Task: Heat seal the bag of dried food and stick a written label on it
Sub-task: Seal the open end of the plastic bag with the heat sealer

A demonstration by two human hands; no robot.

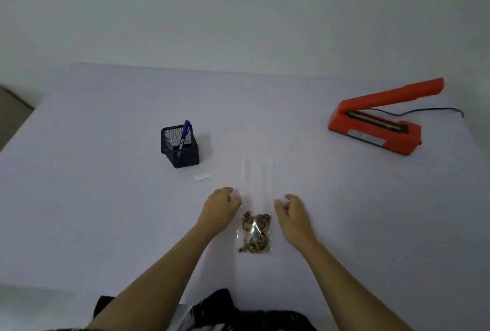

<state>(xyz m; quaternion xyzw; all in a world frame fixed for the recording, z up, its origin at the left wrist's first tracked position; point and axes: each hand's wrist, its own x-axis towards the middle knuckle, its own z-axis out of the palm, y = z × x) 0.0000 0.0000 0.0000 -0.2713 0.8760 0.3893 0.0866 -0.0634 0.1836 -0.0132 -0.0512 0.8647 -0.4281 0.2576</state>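
Observation:
A long clear plastic bag [256, 193] lies flat on the white table, its near end filled with brown dried food [255, 234]. My left hand [220, 206] hovers at the bag's left edge with fingers loosely curled, holding nothing. My right hand [291, 210] is at the bag's right edge, also loosely curled and holding nothing. An orange heat sealer [381, 121] stands at the far right with its arm raised. A small white label [202, 177] lies left of the bag. A blue pen [184, 134] stands in a black mesh holder [179, 148].
The sealer's black cord [424, 111] trails right toward the table edge. A white wall rises behind the table's far edge [212, 69]. Bare white tabletop [331, 185] lies between the bag and the sealer.

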